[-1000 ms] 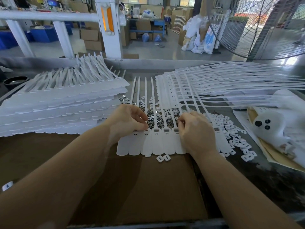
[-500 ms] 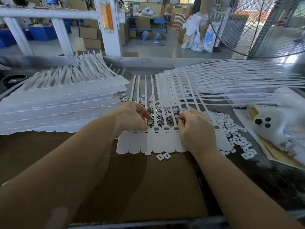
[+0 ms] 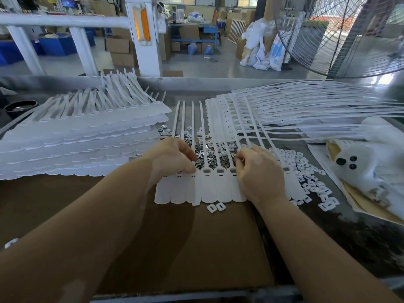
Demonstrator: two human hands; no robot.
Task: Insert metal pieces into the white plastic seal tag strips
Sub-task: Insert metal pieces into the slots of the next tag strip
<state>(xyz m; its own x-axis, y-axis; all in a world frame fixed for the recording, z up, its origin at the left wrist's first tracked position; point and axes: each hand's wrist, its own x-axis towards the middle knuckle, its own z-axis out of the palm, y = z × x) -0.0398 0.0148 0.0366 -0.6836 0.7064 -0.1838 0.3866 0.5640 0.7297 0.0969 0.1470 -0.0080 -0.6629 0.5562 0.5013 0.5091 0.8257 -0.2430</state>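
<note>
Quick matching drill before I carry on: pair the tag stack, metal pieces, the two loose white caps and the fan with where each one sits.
1 tag stack
2 metal pieces
3 two white caps
4 fan

A far right, behind the bench
B between the two hands, under the straps
C left of the hands
D on the cardboard, just in front of the tag row

Pairs: 1-C, 2-B, 3-D, 4-A

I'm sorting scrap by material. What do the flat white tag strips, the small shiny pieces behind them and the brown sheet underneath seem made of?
Flat white tag strips: probably plastic, matte, slightly translucent. Small shiny pieces: likely metal, grey and glinting. Brown sheet: looks like cardboard, dull and flat.
</note>
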